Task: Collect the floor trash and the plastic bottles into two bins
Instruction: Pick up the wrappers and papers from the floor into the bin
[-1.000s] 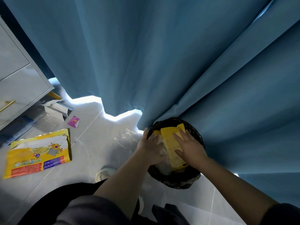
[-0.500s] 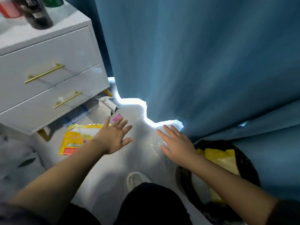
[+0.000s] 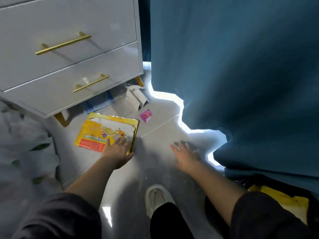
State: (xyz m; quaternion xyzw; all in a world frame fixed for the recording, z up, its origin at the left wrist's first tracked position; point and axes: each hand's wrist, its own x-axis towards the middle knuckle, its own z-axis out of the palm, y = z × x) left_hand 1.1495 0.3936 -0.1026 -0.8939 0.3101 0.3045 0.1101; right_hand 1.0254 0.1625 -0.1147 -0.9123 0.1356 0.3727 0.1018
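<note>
A flat yellow food bag (image 3: pixel 101 133) lies on the grey floor in front of the drawer unit. My left hand (image 3: pixel 119 151) is spread open over its near right corner, fingers straight. My right hand (image 3: pixel 185 155) is open too, fingers reaching over a clear plastic wrapper (image 3: pixel 195 149) on the floor by the curtain hem. A small pink packet (image 3: pixel 146 115) lies farther back. A torn white carton (image 3: pixel 138 95) and clear plastic sheet (image 3: pixel 123 104) sit under the drawers. The black-lined bin (image 3: pixel 310 209) at the lower right holds yellow packaging (image 3: pixel 283 199).
A white drawer unit (image 3: pixel 69 54) with gold handles and gold legs stands at the left. A blue curtain (image 3: pixel 241 75) hangs down at the right, over the bin. My white shoe (image 3: pixel 158 197) is on the floor between my arms. A leafy patterned rug (image 3: pixel 25 152) covers the far left.
Both hands left the yellow packaging in the bin and swung left over the floor. The view turned left and down; my left hand has reached the yellow bag.
</note>
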